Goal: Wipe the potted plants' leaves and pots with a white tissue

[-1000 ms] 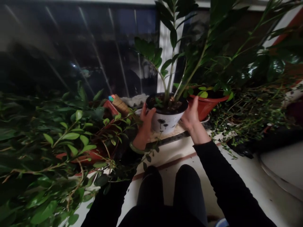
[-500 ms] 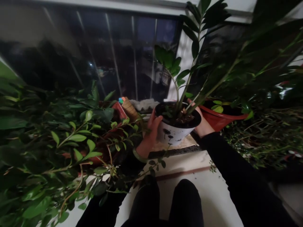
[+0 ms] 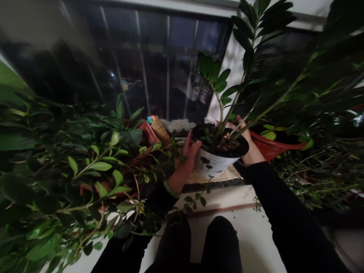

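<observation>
Between my hands is a white flowerpot (image 3: 217, 167) with a black rim and dark dandelion-like prints. Dark soil fills it, and a plant with thick stems and glossy leaves (image 3: 246, 57) grows tall out of it. My left hand (image 3: 186, 163) presses against the pot's left side, thumb near the rim, with a bracelet at the wrist. On the far right side my right hand (image 3: 251, 149) wraps the pot, its fingers partly hidden behind rim and stems. The pot is over a pale stone ledge (image 3: 207, 178); whether its base touches is unclear.
Leafy plants (image 3: 105, 167) crowd the left, spilling over a red planter (image 3: 149, 134). A brown cone-shaped object (image 3: 160, 131) and a grey egg-carton-like tray (image 3: 179, 126) are by the window (image 3: 153, 64). A red pot (image 3: 273, 146) and trailing plants (image 3: 307, 174) stand right.
The whole view has shifted, so the pot, hands and window appear slightly farther right. Both hands keep their hold on the pot, which tilts about the same.
</observation>
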### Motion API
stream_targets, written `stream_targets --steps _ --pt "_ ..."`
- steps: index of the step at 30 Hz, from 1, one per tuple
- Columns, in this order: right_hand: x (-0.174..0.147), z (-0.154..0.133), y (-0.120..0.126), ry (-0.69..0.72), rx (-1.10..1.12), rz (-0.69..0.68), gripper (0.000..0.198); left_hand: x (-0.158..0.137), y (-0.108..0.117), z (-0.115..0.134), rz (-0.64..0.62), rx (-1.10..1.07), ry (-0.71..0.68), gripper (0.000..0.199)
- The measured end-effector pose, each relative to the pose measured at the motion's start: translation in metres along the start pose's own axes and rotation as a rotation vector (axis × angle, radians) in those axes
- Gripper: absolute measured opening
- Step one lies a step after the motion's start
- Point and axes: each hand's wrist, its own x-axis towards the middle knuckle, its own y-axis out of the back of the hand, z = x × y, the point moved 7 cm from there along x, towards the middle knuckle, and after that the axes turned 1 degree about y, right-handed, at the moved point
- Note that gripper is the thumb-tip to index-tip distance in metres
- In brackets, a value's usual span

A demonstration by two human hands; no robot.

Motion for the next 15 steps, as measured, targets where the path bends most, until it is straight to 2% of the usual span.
stream_targets --steps 2,4,7,11,15 --pt "-0.001 0.0 0.0 -0.102 0.05 -0.009 0.076 0.0 0.0 -0.001 0.007 0.006 0.007 0.054" --pt "-0.001 -0.005 -0.002 -0.111 0.07 0.002 0.072 0.0 -0.001 -0.002 -0.004 0.009 0.009 0.053" --pt "-0.001 -0.008 -0.007 -0.088 0.08 -0.001 0.07 0.002 0.001 -0.005 -0.018 0.005 0.007 0.055" --pt "-0.005 -0.003 -0.002 -0.035 0.143 0.026 0.078 0.004 0.003 -0.008 -0.02 0.038 -0.001 0.053" --pt "-0.031 0.0 0.009 0.101 0.152 0.113 0.091 0.0 -0.002 -0.005 -0.045 0.037 0.021 0.05"
